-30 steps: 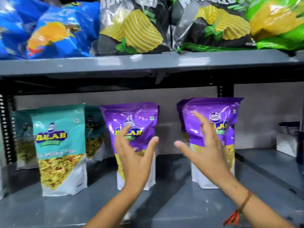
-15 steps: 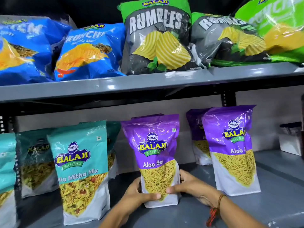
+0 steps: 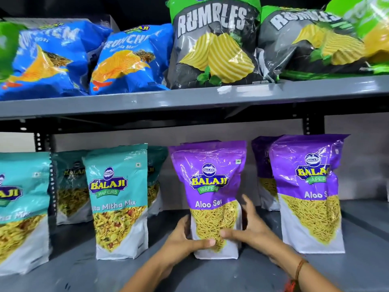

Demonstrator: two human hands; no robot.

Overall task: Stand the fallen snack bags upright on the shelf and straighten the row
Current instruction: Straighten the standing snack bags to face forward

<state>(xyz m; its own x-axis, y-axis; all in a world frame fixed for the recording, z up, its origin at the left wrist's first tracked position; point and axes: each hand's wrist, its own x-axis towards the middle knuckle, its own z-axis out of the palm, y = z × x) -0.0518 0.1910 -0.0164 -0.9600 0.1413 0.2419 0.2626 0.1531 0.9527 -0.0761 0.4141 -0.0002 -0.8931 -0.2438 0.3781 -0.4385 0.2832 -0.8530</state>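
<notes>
Both your left hand (image 3: 182,239) and right hand (image 3: 250,229) clasp the purple Aloo Sev pouch (image 3: 212,194). It stands upright on the grey shelf (image 3: 84,270).

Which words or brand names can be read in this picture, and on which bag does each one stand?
"BALAJI WAFERS", "Aloo Sev": purple bag held by both hands.
"BALAJI WAFERS", "Mitha Mix" (first word cut off): teal bag.
"BALAJI", "Aloo S..." (cut off): right purple bag.
"RUMBLES": grey and green chip bag, upper shelf.
"RUMBLES", partly hidden: second grey bag.
Blue bags: blurred, not surely readable.
Small print: too small.
</notes>
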